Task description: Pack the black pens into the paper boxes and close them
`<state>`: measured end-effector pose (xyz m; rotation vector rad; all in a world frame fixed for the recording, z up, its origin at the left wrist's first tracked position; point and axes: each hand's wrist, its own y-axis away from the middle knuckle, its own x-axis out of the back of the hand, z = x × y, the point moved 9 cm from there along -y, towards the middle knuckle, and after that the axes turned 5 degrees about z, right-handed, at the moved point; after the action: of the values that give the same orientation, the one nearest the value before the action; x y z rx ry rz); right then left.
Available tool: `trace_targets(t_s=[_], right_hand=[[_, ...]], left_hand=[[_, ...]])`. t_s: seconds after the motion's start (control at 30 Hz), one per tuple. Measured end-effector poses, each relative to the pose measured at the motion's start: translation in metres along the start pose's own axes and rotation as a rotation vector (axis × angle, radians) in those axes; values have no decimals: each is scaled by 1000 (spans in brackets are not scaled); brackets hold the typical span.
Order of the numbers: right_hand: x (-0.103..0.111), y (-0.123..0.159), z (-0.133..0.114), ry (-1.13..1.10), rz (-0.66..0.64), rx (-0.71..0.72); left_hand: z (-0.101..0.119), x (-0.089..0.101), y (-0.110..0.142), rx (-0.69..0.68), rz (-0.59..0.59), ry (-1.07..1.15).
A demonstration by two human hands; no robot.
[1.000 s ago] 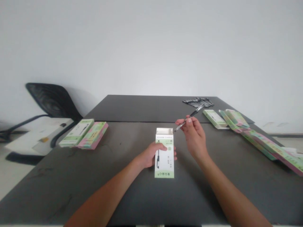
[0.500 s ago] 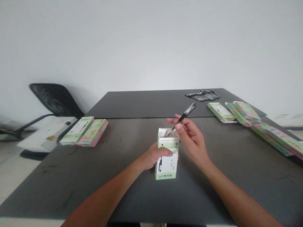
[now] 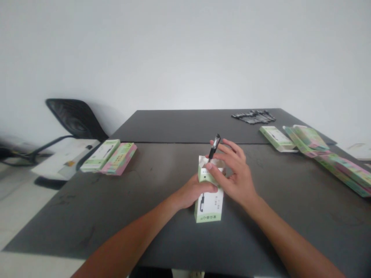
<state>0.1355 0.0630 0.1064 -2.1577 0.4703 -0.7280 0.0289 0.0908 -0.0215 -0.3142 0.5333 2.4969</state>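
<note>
My left hand (image 3: 194, 191) is wrapped round a small white and green pen box (image 3: 211, 208), held upright over the table with its top open. A black pen (image 3: 214, 148) stands nearly upright at the box mouth, its lower end inside. My right hand (image 3: 234, 172) pinches the pen between thumb and forefinger just above the opening, its other fingers spread. The hand hides part of the box's top rim, and the box's inside can barely be seen.
On the dark table (image 3: 162, 166), a pile of pens (image 3: 253, 117) lies far right. Flat pen boxes lie at right, one white and green (image 3: 278, 138) beside pink and green ones (image 3: 314, 139). Two boxes (image 3: 110, 156) lie at left near a chair (image 3: 77, 117).
My right hand has moved down and left, bringing the pen lower into the box mouth and more upright. The left hand still holds the box.
</note>
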Motion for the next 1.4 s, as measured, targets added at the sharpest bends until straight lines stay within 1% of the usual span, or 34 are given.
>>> trace_targets(t_s=[0.13, 0.23, 0.3, 0.4, 0.47, 0.53, 0.6, 0.63, 0.7, 0.83, 0.93, 1.13, 1.23, 1.4], right_hand=[[4, -1, -10, 55, 4, 78], [6, 0, -11, 83, -13, 72], [9, 2, -10, 79, -7, 71], [19, 5, -5, -21, 68, 74], [27, 6, 1, -106, 149, 72], [35, 6, 9, -164, 242, 84], [41, 6, 16, -192, 327, 107], [44, 6, 21, -190, 361, 112], [46, 6, 31, -146, 396, 91], [43, 8, 51, -50, 356, 43], [40, 11, 58, -57, 314, 58], [33, 13, 62, -45, 273, 40], [30, 13, 63, -31, 251, 25], [30, 14, 64, -6, 250, 21]], left_hand=[[4, -4, 2, -21, -42, -19], [8, -3, 2, -40, -51, -35], [13, -1, 4, -64, -36, -45], [27, 0, 13, -132, -10, -67], [41, -4, 24, -216, -5, -117], [59, -4, 37, -359, 47, -205], [75, 2, 49, -504, 157, -259], [81, 6, 54, -558, 215, -269], [87, 14, 59, -618, 295, -281], [99, 21, 67, -739, 401, -345], [102, 24, 69, -760, 461, -348], [100, 23, 71, -819, 454, -379], [98, 22, 71, -829, 424, -374], [104, 16, 83, -904, 418, -405]])
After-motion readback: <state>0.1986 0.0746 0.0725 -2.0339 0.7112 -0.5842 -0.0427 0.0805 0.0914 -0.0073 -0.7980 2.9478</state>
